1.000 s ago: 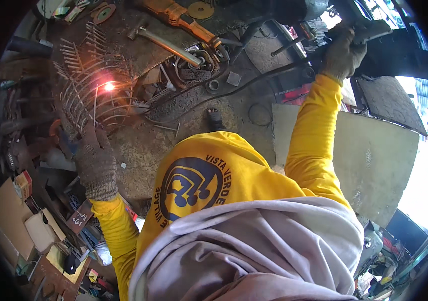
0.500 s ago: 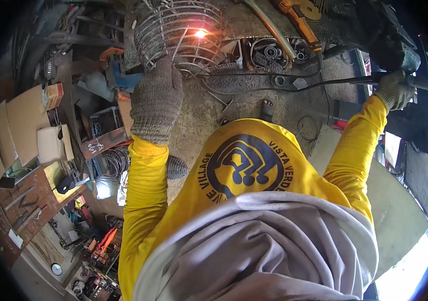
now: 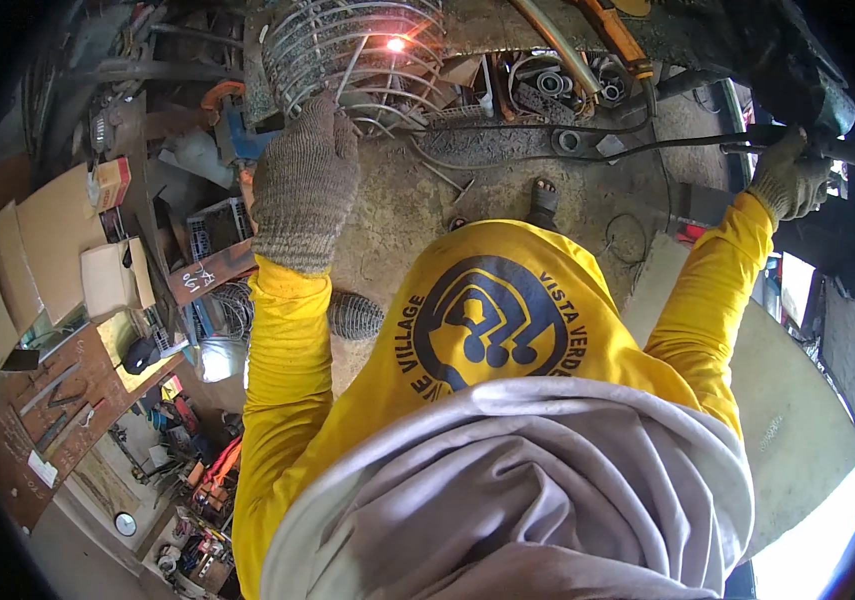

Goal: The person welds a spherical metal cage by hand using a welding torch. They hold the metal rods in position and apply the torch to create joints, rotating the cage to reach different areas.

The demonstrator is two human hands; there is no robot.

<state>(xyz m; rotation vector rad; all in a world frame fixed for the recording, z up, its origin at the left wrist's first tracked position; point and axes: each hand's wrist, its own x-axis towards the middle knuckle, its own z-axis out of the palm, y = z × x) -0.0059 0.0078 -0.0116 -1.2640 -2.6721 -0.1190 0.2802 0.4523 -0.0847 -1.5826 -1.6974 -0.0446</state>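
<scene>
The left hand (image 3: 309, 175) is found at the lower edge of the wire cage (image 3: 292, 60), which lies at the top of the view; its fingers are hidden, so whether the thin rod (image 3: 351, 68) beside them is gripped cannot be told. Compared with one second ago, the cage is seen farther right, the view being judged turned; the bright glow (image 3: 395, 44) is again noted on it, so the work is judged uninterrupted. The right hand (image 3: 790, 180) is closed round a dark bar (image 3: 852, 155).

Room at far left is limited by a cardboard box (image 3: 57, 250). Bare floor (image 3: 387, 210) is left between the arms, crossed ahead by a cable (image 3: 687, 145). The right forearm is bordered by a grey sheet (image 3: 777, 430).
</scene>
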